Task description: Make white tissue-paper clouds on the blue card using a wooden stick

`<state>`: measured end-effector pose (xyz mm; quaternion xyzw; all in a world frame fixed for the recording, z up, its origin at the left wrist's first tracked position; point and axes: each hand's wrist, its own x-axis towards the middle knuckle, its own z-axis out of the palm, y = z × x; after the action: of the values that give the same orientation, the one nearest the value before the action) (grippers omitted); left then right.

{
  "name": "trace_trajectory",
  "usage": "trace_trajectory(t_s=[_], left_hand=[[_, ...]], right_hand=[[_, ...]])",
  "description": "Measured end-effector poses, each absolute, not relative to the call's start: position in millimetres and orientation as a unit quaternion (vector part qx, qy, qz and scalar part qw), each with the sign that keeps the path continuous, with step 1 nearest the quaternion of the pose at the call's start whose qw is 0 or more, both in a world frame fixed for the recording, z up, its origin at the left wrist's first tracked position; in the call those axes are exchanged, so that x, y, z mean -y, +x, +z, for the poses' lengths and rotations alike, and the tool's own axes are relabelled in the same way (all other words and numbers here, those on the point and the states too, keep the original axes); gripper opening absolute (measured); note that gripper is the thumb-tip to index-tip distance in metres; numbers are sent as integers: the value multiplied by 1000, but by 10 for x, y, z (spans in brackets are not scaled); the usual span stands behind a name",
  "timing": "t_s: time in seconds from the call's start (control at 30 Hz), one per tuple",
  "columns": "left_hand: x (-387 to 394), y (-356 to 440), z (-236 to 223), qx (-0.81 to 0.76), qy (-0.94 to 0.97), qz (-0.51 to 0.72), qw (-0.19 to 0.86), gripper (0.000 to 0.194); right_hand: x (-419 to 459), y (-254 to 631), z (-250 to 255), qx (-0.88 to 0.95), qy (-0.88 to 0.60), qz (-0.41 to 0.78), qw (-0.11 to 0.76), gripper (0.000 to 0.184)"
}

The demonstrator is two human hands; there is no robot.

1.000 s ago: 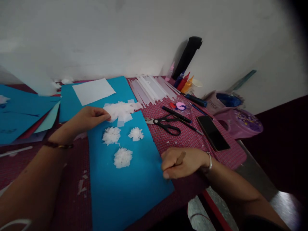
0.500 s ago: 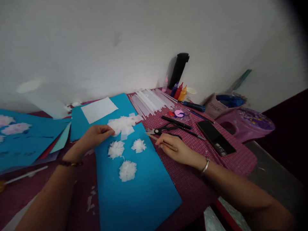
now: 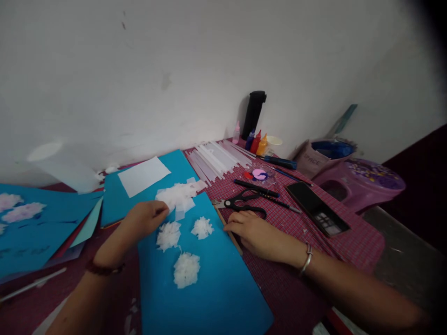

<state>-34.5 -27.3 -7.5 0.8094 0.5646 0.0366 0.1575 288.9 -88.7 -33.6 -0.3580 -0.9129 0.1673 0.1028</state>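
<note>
Head view: blue card [image 3: 213, 304] open at 6 o'clock. Stick [image 3: 238, 244] along its 3 o'clock edge; right hand [image 3: 260, 235] over stick, grip unclear. Left hand [image 3: 143, 221]: fingertips together at tissue pile's [image 3: 179, 196] 8 o'clock edge. Pile white, ragged, card's 12 o'clock.

L hand [image 3: 148, 219] at white paper bits [image 3: 177, 195]; R hand [image 3: 261, 236] on stick [image 3: 237, 243], nr scissors [image 3: 240, 202].

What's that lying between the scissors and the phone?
In the head view, a slim dark pen or brush lies between the scissors and the phone, on the checked cloth.
</note>
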Motion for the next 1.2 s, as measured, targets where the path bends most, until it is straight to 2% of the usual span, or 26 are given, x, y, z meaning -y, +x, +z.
trace_trajectory(t_s=[0.2,0.33,0.4,0.53,0.7,0.83,1.0,1.07,1.2], left_hand=[[337,-260,59,-546,827,8,132,36],[367,-438,452,-636,760,77,106,48],[435,-554,676,-650,750,93,75,46],[732,-818,870,-641,755,40,133,39],[1302,-1316,554,-670,714,-39,200,38],[1646,-1619,200,-719,679,-49,139,39],[1892,-1713,-29,-730,674,-38,104,66],[1983,-1750,-76,-741,663,-40,99,70],[2113,-1826,-148,-770,623,-40,128,53]], right_hand=[[897,2858,-320,907,-364,171,123,28],[851,2901,-295,893,-376,186,162,26],[808,2969,-302,878,-394,178,204,28],[675,3108,-389,865,-417,168,224,26],[581,3159,-476,885,-391,155,201,26],[541,3203,-480,881,-408,118,206,30],[470,3313,-504,881,-438,82,160,37],[456,3350,-521,882,-443,65,146,39],[446,3383,-560,885,-449,25,120,43]])
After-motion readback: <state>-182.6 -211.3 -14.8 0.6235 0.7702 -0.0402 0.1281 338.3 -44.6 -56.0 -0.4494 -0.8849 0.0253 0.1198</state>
